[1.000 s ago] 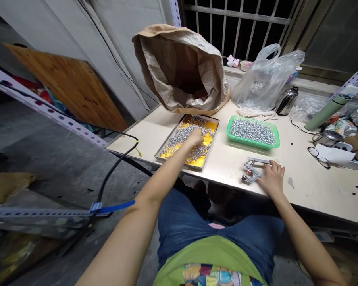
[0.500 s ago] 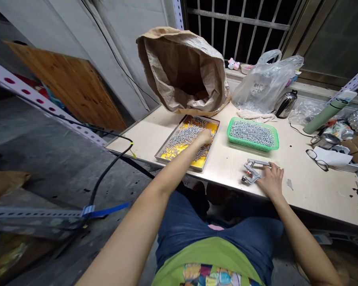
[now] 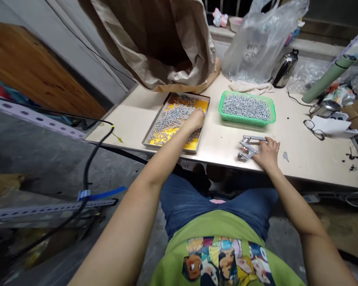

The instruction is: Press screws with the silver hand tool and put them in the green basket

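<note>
My left hand (image 3: 197,118) is over the right side of a shallow tray (image 3: 146,142) with a yellow bottom. Its fingers are curled inward and mostly hidden; whatever they hold cannot be made out. Small silvery metal pins or screws (image 3: 173,118) lie scattered in the tray. On the table near the front edge, my right hand (image 3: 267,153) is closed around the handles of a grey metal plier-like tool (image 3: 248,149). The tool's jaw end points left and has a small red part. Behind it stands a green plastic basket (image 3: 247,120) filled with similar small metal pieces.
A big brown paper sack (image 3: 167,85) gapes open behind the tray. Farther right are a clear plastic bag (image 3: 250,51), a steel kettle (image 3: 285,68), a green bottle (image 3: 328,81) and glasses (image 3: 314,130). A black cable (image 3: 88,171) hangs off the table's left.
The view has tilted down and come closer, so the table things sit higher in the picture. My left hand stays in the tray; my right hand still holds the plier-like tool.
</note>
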Action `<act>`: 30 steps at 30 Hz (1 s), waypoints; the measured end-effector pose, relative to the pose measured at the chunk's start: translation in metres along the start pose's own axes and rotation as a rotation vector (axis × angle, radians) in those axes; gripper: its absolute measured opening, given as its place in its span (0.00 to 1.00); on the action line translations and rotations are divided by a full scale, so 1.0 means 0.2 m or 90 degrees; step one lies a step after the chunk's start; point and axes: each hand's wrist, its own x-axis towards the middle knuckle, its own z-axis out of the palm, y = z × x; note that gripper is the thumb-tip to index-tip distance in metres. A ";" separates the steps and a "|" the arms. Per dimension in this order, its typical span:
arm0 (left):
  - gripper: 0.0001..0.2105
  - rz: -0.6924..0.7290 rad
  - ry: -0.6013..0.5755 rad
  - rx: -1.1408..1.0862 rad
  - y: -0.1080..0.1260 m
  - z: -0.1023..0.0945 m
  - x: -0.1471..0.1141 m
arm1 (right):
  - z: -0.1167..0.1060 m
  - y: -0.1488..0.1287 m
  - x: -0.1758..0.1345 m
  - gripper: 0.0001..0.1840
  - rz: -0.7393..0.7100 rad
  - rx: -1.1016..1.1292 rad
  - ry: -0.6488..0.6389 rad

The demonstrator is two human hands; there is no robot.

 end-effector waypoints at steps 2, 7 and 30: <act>0.13 0.010 0.059 -0.055 -0.01 0.02 -0.05 | 0.01 0.00 0.00 0.34 0.002 -0.002 -0.001; 0.08 0.013 0.180 -0.232 0.02 0.05 -0.28 | 0.04 0.00 0.00 0.32 0.015 -0.010 -0.005; 0.03 -0.065 0.338 -0.406 0.04 0.22 -0.41 | 0.06 0.02 0.03 0.37 -0.003 0.029 0.030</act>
